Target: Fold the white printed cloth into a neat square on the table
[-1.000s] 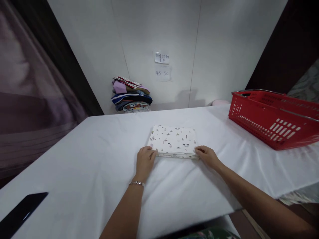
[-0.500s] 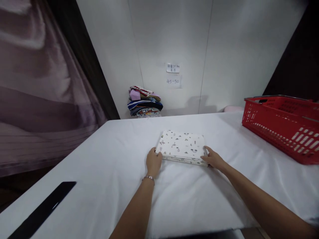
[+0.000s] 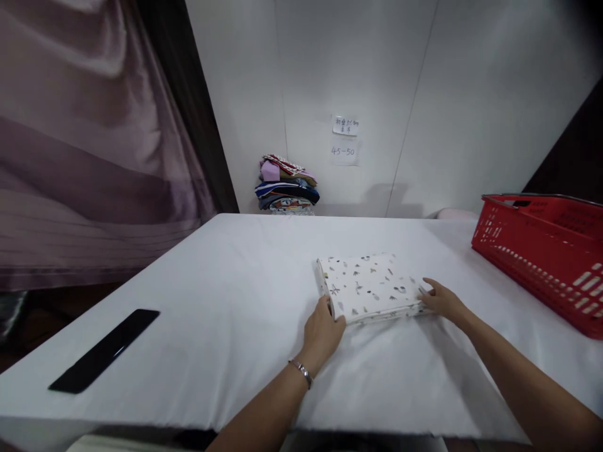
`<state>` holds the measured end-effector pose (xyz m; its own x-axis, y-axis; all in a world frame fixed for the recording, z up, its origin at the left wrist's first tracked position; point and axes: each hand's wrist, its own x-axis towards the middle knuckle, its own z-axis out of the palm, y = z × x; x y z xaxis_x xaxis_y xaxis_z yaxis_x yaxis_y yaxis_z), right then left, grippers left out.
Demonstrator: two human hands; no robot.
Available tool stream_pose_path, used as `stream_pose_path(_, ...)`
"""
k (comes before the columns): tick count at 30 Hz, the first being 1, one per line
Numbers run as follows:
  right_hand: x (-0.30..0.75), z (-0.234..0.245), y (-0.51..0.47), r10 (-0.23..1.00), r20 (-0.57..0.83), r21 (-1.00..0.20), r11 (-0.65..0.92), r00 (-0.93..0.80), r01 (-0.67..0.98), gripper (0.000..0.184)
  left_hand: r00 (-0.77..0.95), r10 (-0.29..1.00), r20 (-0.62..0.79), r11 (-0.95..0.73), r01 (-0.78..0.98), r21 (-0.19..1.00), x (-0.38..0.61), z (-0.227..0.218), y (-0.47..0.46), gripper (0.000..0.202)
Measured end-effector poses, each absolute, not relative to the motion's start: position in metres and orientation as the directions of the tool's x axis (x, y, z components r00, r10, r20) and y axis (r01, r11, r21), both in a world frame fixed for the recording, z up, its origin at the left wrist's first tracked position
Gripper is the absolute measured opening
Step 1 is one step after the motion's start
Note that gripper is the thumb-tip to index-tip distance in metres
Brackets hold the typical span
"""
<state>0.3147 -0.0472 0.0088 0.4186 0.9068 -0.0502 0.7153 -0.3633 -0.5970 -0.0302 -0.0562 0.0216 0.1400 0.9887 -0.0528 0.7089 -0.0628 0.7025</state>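
A folded white cloth [image 3: 372, 285] with small prints of plants and other shapes lies in several layers on the white-covered table. It sits at a slight angle, its left side a little lifted. My left hand [image 3: 324, 333], with a silver bracelet at the wrist, grips its near left corner, the thumb on top and the fingers along the left edge. At the near right corner, my right hand [image 3: 440, 300] holds the layers between thumb and fingers, with the index finger reaching along the right side. The undersides of the layers are hidden.
To the right stands a red plastic basket [image 3: 532, 251] with slotted walls. A black flat strip [image 3: 106, 351] lies at the table's left. Behind the far edge is a stack of folded fabrics [image 3: 287, 188]. Handwritten papers [image 3: 345, 150] hang on the wall, and a pinkish curtain [image 3: 94, 157] hangs at left.
The folded cloth has turned counterclockwise and shifted slightly right, its left side now raised. Both hands have moved with it. The whole view has also shifted a little.
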Motion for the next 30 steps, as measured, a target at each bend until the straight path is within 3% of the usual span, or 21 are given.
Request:
stream_pose_path(3,0.293,0.014,-0.043,0.948,0.196,-0.411,-0.153,0.251,0.899,0.055,0.128,0.99,-0.053,-0.051,0.693,0.719,-0.031,0.022,-0.057,0.048)
stream_pose_path(5,0.267,0.018,-0.036,0.947,0.312,-0.374,0.043,0.081,0.927,0.048,0.12,0.992,-0.05,-0.046,0.687,0.725,-0.031,0.023,-0.057,0.047)
stream_pose_path(11,0.166,0.029,0.0,0.918,0.308,-0.386,0.362,-0.251,0.849,0.043,0.088,0.996,-0.022,-0.047,0.706,0.707,-0.028,0.02,-0.061,0.05)
stream_pose_path(18,0.096,0.039,0.052,0.933,0.241,-0.306,0.335,-0.268,0.891,0.054,0.185,0.979,0.091,-0.199,0.729,0.655,-0.032,0.016,-0.064,0.062)
stream_pose_path(23,0.078,0.013,0.072,0.948,0.023,-0.223,0.314,-0.317,0.923,0.059,0.27,0.956,0.117,-0.29,0.79,0.541,-0.033,0.014,-0.062,0.032)
stream_pose_path(30,0.079,-0.001,0.076,0.944,0.025,-0.187,0.328,-0.33,0.926,0.061,0.341,0.932,0.127,-0.357,0.795,0.491,-0.036,0.012,-0.057,0.021)
